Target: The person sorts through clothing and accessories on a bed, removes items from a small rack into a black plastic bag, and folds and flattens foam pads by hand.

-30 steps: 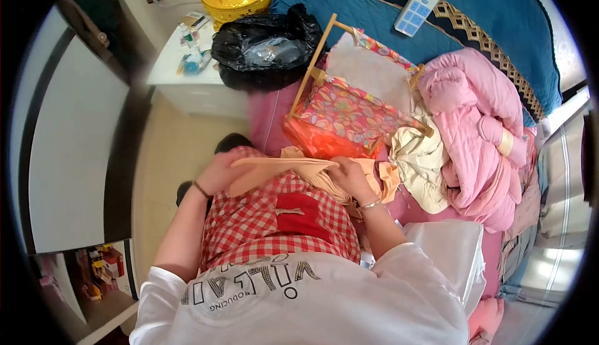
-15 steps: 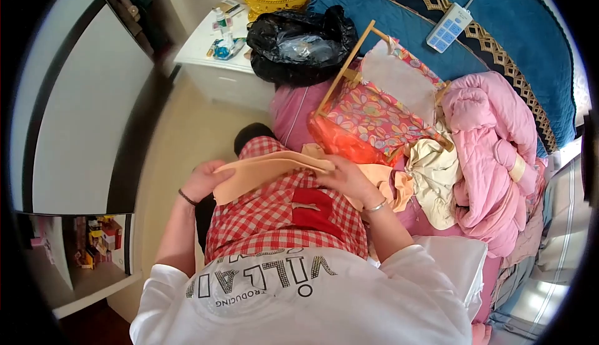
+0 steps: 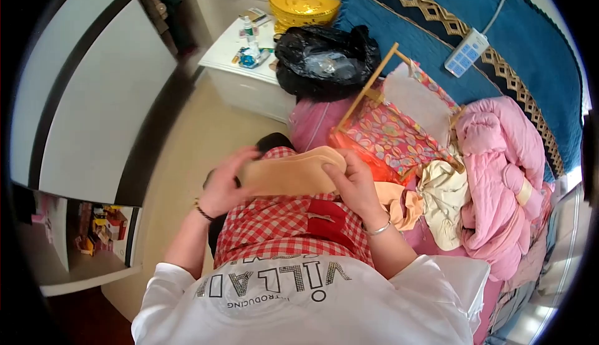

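Observation:
Over my lap lie layered, peach-coloured flat pieces point(image 3: 284, 173) with rounded ends, like insoles; their exact kind is unclear. My right hand point(image 3: 359, 186) grips their right end, thumb on top and fingers behind. At the left end is my left hand point(image 3: 226, 186), smeared by motion, its fingers stretched out and apart from the thumb. Beneath the pieces, a red and white checked apron point(image 3: 274, 226) with a red pocket point(image 3: 327, 220) covers my lap.
To the right, peach fabric point(image 3: 399, 204), cream cloth point(image 3: 443, 201) and a pink quilt point(image 3: 493, 189) lie on the bed. A wooden-framed floral fabric holder point(image 3: 405, 133) stands beyond. A black plastic bag point(image 3: 296, 73) sits by the white nightstand point(image 3: 246, 86).
My left hand has loosened from the pieces' left end, its fingers now spread. My right thumb has come over the top of the right end. The pieces lie flatter, and the view has shifted.

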`<state>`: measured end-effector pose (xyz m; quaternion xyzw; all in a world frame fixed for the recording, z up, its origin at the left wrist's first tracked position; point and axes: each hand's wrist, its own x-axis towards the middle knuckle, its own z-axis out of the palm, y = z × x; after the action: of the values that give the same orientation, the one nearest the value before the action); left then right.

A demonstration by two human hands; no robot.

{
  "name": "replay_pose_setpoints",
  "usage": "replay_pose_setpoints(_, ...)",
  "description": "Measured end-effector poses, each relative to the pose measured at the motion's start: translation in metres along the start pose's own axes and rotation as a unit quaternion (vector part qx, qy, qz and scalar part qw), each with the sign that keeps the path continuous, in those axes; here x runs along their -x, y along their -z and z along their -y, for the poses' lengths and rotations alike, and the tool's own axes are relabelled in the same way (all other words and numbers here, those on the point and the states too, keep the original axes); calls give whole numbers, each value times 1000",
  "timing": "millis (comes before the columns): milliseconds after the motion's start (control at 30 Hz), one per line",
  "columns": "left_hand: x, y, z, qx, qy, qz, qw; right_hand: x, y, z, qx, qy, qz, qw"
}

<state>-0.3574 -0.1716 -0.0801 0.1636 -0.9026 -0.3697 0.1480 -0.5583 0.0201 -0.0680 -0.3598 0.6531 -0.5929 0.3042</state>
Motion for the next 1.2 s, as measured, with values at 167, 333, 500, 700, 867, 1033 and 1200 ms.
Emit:
replay_pose_setpoints(167, -26, -22, -60, 297, -29, 7, 954, -6, -21, 13, -31, 36, 104, 993)
replay_pose_setpoints(333, -29, -29, -55, 427, 96, -29, 899, -11, -16, 27, -167, -10, -64, 984)
replay_pose_setpoints(500, -24, -22, -62, 469, 115, -119, 867, -4, -32, 16, 24, 151, -74, 985)
replay_pose_setpoints(700, -20, -7, -78, 450, 91, -140, 877, -18, -48, 31, 90, 212, -138, 963)
replay_pose_setpoints(867, -20, 5, -76, 411, 134, -194, 881, -29, -49, 51, 192, 314, -141, 919)
replay_pose_setpoints(1033, -18, 20, -68, 523, 113, -249, 808, -24, -46, 73, 178, 415, -90, 888)
replay_pose_setpoints(1200, -13, 21, -94, 496, 78, -218, 837, -42, -58, 79, 32, 321, -43, 945)
